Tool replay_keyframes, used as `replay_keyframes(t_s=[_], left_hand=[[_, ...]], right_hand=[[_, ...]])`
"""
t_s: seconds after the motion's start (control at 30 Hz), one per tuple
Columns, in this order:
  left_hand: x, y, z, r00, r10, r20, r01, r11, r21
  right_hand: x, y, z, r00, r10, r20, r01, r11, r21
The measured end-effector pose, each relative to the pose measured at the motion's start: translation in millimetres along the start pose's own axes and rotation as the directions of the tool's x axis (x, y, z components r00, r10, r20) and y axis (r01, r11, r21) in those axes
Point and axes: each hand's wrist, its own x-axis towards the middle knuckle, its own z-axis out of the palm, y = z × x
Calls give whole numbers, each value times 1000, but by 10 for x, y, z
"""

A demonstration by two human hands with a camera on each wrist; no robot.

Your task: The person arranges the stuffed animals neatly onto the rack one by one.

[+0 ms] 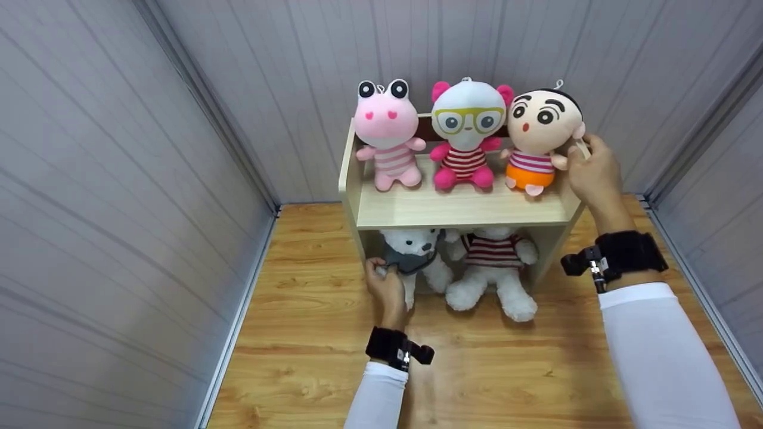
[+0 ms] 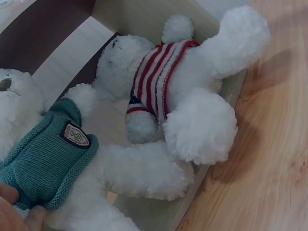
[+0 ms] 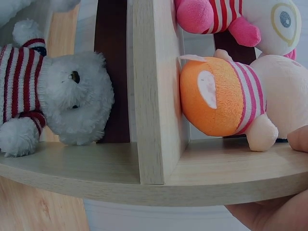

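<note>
A small wooden shelf (image 1: 462,208) holds plush toys on two levels. On the lower level, my left hand (image 1: 387,295) pinches the lower edge of the knitted sweater (image 2: 48,149) on a white teddy bear (image 2: 118,171). Beside it sits another white teddy bear (image 1: 492,274) in a red-striped sweater, its legs jutting out past the shelf. My right hand (image 1: 599,173) grips the top of the shelf's right side panel, next to a plush boy doll (image 1: 542,122) in orange shorts. The shelf board hides the tops of both bears' heads in the head view.
A pink frog plush (image 1: 387,128) and a plush with yellow glasses (image 1: 468,128) sit on the upper level. Grey panel walls (image 1: 286,77) stand behind and at both sides. Wooden flooring (image 1: 310,357) lies in front of the shelf.
</note>
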Motion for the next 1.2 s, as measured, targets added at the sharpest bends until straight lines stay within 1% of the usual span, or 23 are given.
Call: replay_keyframes(t_s=[0.13, 0.2, 0.33, 0.43, 0.63, 0.73, 0.8, 0.87, 0.93, 1.07, 1.2], left_hand=[[25, -12, 17, 1000, 10, -6, -10, 999, 34], [36, -16, 36, 1000, 8, -4, -8, 1000, 17], [49, -32, 78, 1000, 19, 4, -18, 998, -54], [56, -42, 103, 999, 39, -7, -40, 997, -64], [88, -62, 125, 996, 76, -52, -75, 997, 15], [101, -71, 122, 993, 101, -53, -97, 992, 76], [109, -79, 122, 992, 118, -52, -109, 985, 137], [122, -87, 131, 990, 135, -46, -127, 980, 152], [138, -100, 148, 988, 147, -44, -140, 981, 133], [177, -129, 194, 985, 164, -53, -162, 986, 33], [218, -171, 224, 982, 172, -78, -172, 985, 1]], right_hand=[[8, -2, -5, 1000, 6, 10, -5, 1000, -2], [13, -1, -6, 1000, 8, 14, -7, 1000, -5], [17, 10, -6, 1000, 12, 18, -12, 1000, -1], [12, 17, -8, 1000, 10, 16, -10, 1000, 5], [10, 19, 0, 1000, -12, -3, 12, 1000, 9], [12, 10, 2, 1000, -6, 5, 6, 1000, -2], [12, 7, 0, 1000, -2, 9, 2, 1000, -3], [9, 6, -2, 1000, 1, 10, -1, 1000, -2], [9, 6, -4, 1000, 5, 10, -5, 1000, -5], [10, 2, -8, 1000, 12, 18, -12, 1000, -13], [10, 0, -11, 1000, 15, 24, -14, 1000, -9]])
